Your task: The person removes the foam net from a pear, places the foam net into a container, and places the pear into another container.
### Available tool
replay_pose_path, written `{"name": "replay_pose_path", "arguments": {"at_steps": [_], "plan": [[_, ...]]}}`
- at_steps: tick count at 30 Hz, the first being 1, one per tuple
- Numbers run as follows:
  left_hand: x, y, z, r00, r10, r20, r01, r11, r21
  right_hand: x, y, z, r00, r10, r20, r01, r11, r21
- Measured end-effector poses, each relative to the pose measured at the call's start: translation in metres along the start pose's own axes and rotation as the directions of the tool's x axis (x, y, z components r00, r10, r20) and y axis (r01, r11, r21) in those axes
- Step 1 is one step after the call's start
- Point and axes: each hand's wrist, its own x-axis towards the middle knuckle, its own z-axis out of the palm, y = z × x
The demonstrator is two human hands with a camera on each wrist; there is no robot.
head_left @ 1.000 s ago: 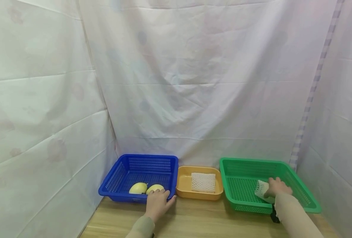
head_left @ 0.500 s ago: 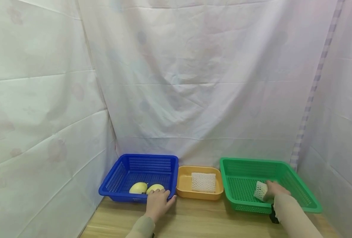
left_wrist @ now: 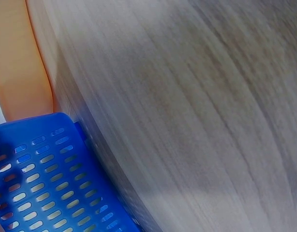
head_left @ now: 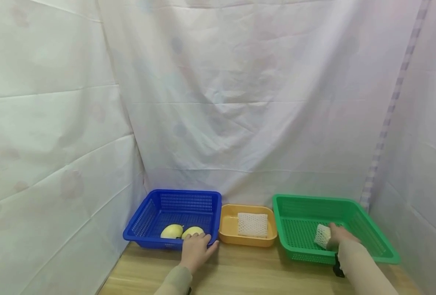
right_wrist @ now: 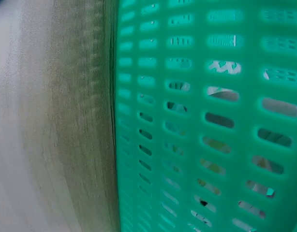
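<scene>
In the head view my left hand (head_left: 195, 252) lies over the near rim of the blue basket (head_left: 132, 234), thumb spread to the right and fingers reaching onto a round yellow fruit (head_left: 193, 230). A second yellow fruit (head_left: 171, 231), with a short stem, sits beside it. Inside the green basket (head_left: 299, 203) my right hand (head_left: 340, 237) holds a yellow fruit in a white foam net sleeve (head_left: 321, 235), resting low near the front wall. Its fingertips are hidden behind the hand. Both wrist views show mostly basket wall and tabletop.
Between the baskets stands a shallow orange tray (head_left: 229, 237) with a flat white foam net (head_left: 252, 224) lying in it. All three stand on a wooden table (head_left: 247, 266). White cloth (head_left: 218, 102) hangs behind and on both sides.
The right hand has turned slightly and the netted fruit has tilted more upright in the green basket. My left hand stays in place at the blue basket's rim.
</scene>
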Motion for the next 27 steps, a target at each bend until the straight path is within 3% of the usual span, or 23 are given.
{"name": "replay_pose_path", "arguments": {"at_steps": [8, 15, 22, 27], "plan": [[0.000, 0.001, -0.003, 1.000, 0.003, 0.000, -0.003, 1.000, -0.014, 0.009, 0.014, 0.000, 1.000, -0.007, -0.013, 0.007, 1.000, 0.005], [-0.003, 0.002, -0.005, 0.998, -0.018, 0.060, 0.019, 0.999, -0.027, 0.012, 0.022, 0.004, 0.997, -0.035, -0.062, 0.036, 0.999, 0.013], [-0.003, 0.003, -0.012, 0.993, -0.024, 0.118, 0.025, 1.000, -0.009, 0.009, 0.015, -0.002, 0.987, -0.067, -0.147, 0.069, 0.998, 0.006], [-0.002, 0.004, -0.017, 0.992, -0.029, 0.123, 0.029, 1.000, 0.003, 0.007, 0.003, -0.011, 0.982, -0.095, -0.162, 0.100, 0.995, 0.023]]}}
